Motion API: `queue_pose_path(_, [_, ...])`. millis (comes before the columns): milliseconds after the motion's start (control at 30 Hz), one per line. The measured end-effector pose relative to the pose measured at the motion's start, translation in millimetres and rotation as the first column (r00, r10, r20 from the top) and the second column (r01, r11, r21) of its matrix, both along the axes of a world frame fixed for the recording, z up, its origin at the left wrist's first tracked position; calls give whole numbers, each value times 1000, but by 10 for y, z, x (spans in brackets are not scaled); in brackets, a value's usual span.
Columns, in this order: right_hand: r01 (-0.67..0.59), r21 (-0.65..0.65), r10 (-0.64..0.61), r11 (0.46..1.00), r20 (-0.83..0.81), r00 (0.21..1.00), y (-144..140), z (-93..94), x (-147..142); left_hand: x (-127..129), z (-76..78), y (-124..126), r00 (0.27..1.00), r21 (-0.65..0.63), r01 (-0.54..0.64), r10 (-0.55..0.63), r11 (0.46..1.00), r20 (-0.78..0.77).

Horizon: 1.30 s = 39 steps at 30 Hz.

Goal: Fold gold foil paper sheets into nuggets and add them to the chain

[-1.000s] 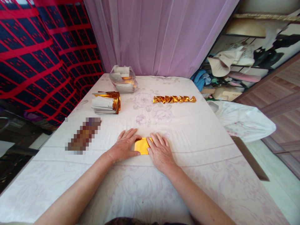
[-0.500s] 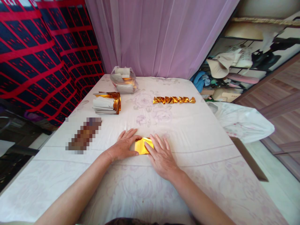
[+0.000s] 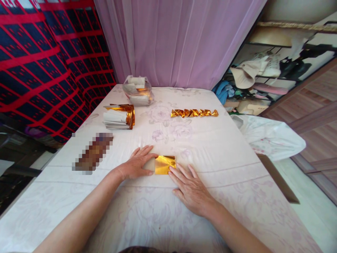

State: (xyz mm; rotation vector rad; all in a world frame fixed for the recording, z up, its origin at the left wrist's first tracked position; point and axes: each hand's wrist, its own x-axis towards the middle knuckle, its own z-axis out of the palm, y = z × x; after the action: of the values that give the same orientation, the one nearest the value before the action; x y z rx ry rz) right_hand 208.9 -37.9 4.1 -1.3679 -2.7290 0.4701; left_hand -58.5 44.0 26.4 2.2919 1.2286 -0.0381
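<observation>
A folded gold foil paper [image 3: 164, 164] lies flat on the white flowered tablecloth [image 3: 210, 147] in front of me. My left hand [image 3: 137, 164] presses flat on the paper's left part, thumb and forefinger at its edge. My right hand [image 3: 191, 189] rests flat on the cloth just right of and below the paper, with its fingertips touching the paper's near right corner. Neither hand grips anything.
A row of folded gold pieces [image 3: 194, 113] lies at the far middle. A stack of gold and white sheets [image 3: 119, 116] and a clear bag of sheets [image 3: 138, 90] sit far left. A blurred-out object [image 3: 92, 153] lies at the left. The table's right edge drops to a draped cloth [image 3: 271, 135].
My right hand slid back off the gold paper toward me and to the right, uncovering more of it. My left hand stayed on the paper's left side.
</observation>
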Motion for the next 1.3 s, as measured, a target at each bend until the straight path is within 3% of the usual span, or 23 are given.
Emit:
queue_pose_path(167, [27,18,-27,999,-18,999,7,-11,-51,38,29,-41,999,30,-37,38,999,-26])
queue_pose_path(333, [39,39,-37,998,-44,998,99,-19,-102,149,20,-262,993,199,-119,113,973,42])
queue_pose_path(500, [36,44,-35,998,-26,999,272,41,-87,230,-123,-464,999,260,47,-42,964,-28])
queue_pose_path(633, [27,48,-27,998,-14,1000,310,20,-17,201,-234,-499,994,250,72,-48,966,-98])
queue_pose_path(867, [91,85,-94,992,20,995,247,28,226,162,-264,-476,993,295,97,-71,950,-98])
queue_pose_path(1000, [138,140,-136,981,-23,990,290,102,64,181,-262,-468,993,286,86,-57,954,-106])
queue_pose_path(1067, [99,170,-91,980,-53,994,352,94,-105,190,-246,-456,993,280,76,-48,957,-108])
queue_pose_path(1200, [82,120,-76,989,-53,996,499,-4,-337,191,-225,-433,996,313,58,-35,948,-80])
queue_pose_path(1300, [93,88,-92,992,-15,996,557,-56,-316,179,-245,-437,997,320,51,-29,946,-71])
